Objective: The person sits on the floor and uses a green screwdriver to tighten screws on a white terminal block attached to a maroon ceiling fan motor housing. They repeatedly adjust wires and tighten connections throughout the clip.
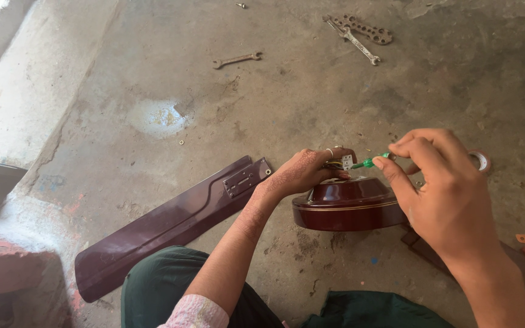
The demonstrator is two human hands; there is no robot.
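Soft daylight, sharp focus, dim left corner.

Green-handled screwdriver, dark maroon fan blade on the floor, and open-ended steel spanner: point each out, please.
Green-handled screwdriver [369, 162]: head view, on its green shaft.
Dark maroon fan blade [165, 228]: head view, mid-blade.
Open-ended steel spanner [236, 59]: head view, middle of its handle.

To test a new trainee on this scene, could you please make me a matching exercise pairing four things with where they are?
Things:
1. fan blade
2. open-ended spanner
3. green screwdriver
4. roll of tape

Places:
A. on the floor at the top, left of the other tools
B. behind the right hand, on the floor
C. flat on the floor, left of the left hand
D. held in the right hand over the fan motor housing

Pairs: 1-C, 2-A, 3-D, 4-B
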